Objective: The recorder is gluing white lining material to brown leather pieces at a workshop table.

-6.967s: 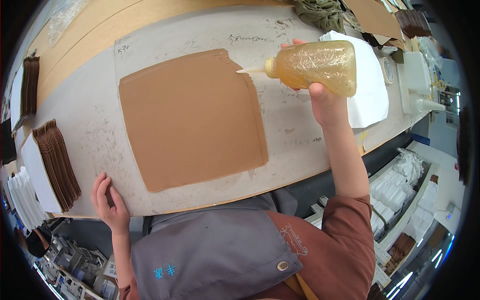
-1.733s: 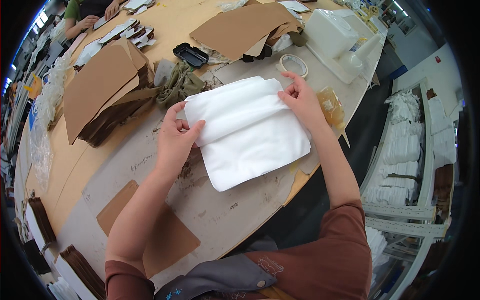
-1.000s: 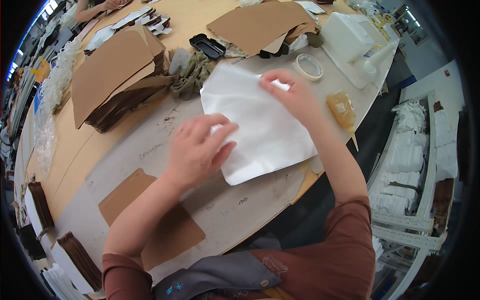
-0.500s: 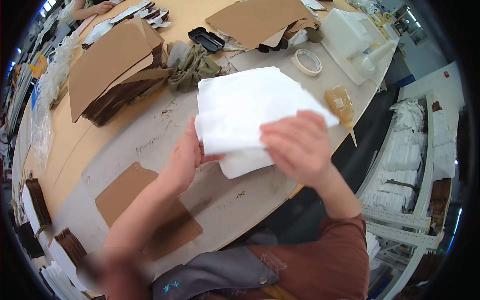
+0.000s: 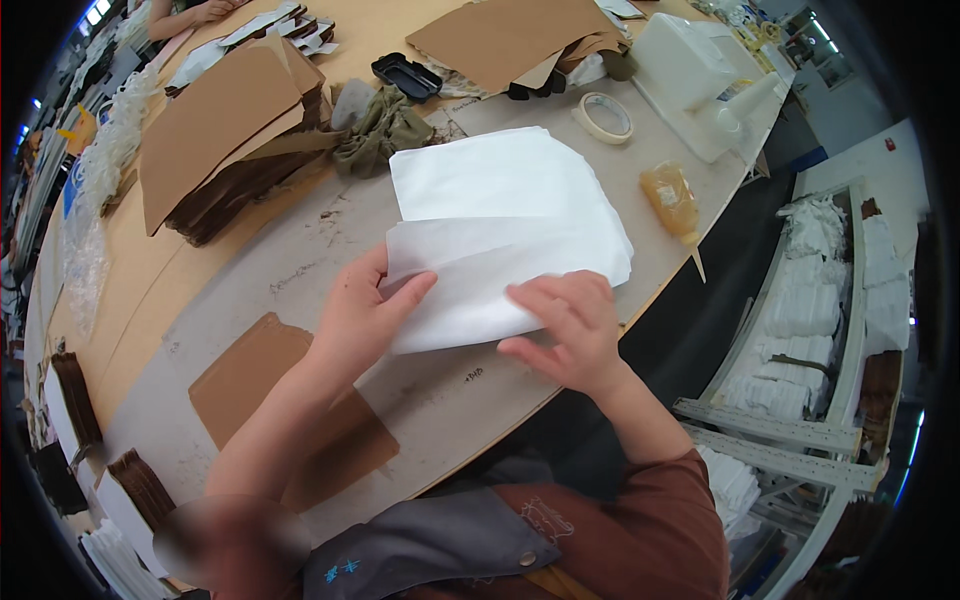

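White sheets (image 5: 505, 240), paper or thin cloth, lie in front of me on the grey-covered table, one layer folded or overlapping toward me across the other. My left hand (image 5: 362, 310) grips their left edge, thumb on top and fingers partly hidden at the edge. At the near right edge is my right hand (image 5: 568, 330), thumb and fingers apart, fingertips at the white surface. Just right of the sheets lies a bottle of amber glue-like liquid (image 5: 670, 203) with a pointed nozzle.
A brown card piece (image 5: 250, 375) lies under my left forearm. Beyond are stacked brown panels (image 5: 225, 125), a crumpled olive cloth (image 5: 378, 135), a black case (image 5: 406, 76), a tape roll (image 5: 603, 118) and a white container (image 5: 690, 65). A shelf rack (image 5: 780, 440) stands right; another person's hand (image 5: 212, 11) shows far left.
The white sheets have come down flatter, and a layer now overlaps toward me. My right hand has moved down and left off their top, its fingers spreading. My left thumb now presses on top.
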